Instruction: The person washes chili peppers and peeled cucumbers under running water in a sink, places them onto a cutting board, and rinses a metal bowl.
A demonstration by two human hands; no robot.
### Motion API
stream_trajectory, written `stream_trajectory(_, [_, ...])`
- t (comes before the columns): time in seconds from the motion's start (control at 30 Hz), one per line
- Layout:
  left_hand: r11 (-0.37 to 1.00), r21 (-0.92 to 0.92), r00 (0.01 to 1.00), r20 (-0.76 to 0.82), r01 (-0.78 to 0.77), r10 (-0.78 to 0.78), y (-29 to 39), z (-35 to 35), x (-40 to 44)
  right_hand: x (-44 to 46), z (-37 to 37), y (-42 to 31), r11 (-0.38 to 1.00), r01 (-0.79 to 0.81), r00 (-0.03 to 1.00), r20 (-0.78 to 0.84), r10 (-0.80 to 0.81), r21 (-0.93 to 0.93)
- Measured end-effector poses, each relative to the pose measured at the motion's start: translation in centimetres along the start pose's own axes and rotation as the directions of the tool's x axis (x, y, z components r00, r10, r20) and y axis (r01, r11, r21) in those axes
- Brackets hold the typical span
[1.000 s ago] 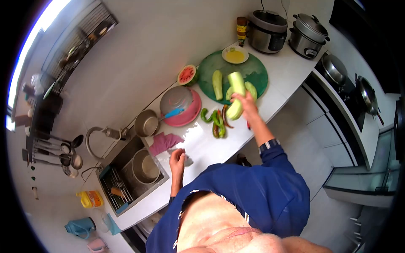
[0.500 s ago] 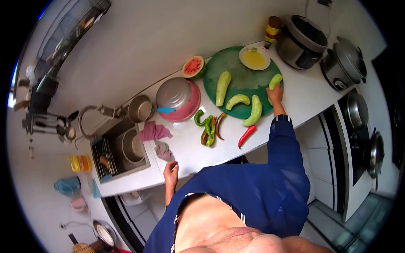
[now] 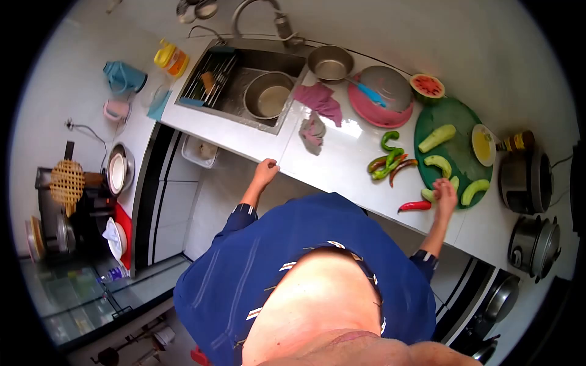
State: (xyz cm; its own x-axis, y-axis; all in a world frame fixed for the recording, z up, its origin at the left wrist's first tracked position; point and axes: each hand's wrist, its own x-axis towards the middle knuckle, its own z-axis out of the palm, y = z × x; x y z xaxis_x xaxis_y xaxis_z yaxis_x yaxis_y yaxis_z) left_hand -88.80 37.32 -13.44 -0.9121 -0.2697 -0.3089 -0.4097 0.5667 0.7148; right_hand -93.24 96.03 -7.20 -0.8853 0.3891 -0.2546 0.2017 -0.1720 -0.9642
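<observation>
My right hand (image 3: pixel 445 194) is over the near edge of the green cutting board (image 3: pixel 422 125), fingers loosely bent and apart, with nothing visibly gripped. Beneath it lies a peeled pale-green squash (image 3: pixel 429 195), its middle hidden by the hand. To its right rests another peeled squash (image 3: pixel 475 191). Farther back on the board are a short curved squash (image 3: pixel 438 163) and a longer squash (image 3: pixel 437 138). A red chili pepper (image 3: pixel 415 207) lies on the counter left of this hand. My left hand (image 3: pixel 265 172) is at the counter's front edge, fingers curled in, with nothing seen in them.
Several green and reddish peppers (image 3: pixel 390 160) lie left of the board. Behind them stand a pink basin (image 3: pixel 372 118) with a metal lid and a cut watermelon (image 3: pixel 427 87). A plate of yellow liquid (image 3: pixel 483 145) sits on the board. The sink (image 3: pixel 183 97) and crumpled cloths (image 3: pixel 318 102) are leftward.
My right hand has let go of the squash at the board's right side and moved over the near one. The view has turned left. My left hand remains by the counter edge.
</observation>
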Motion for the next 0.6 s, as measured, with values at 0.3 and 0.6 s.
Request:
stream_trajectory(0.3, [0.370,-0.729,0.793,0.387,0.576,-0.470,-7.2,-2.8,1.9,-17.5,30.2,6.7,0.903,-0.341,0.574,0.702,0.421,-0.263])
stream_trajectory(0.6, [0.368,-0.675,0.768,0.530,0.639,-0.359,-10.2,-3.3,-0.1,-20.7,29.8,21.0,0.507,-0.858,0.503,0.329,0.800,0.080])
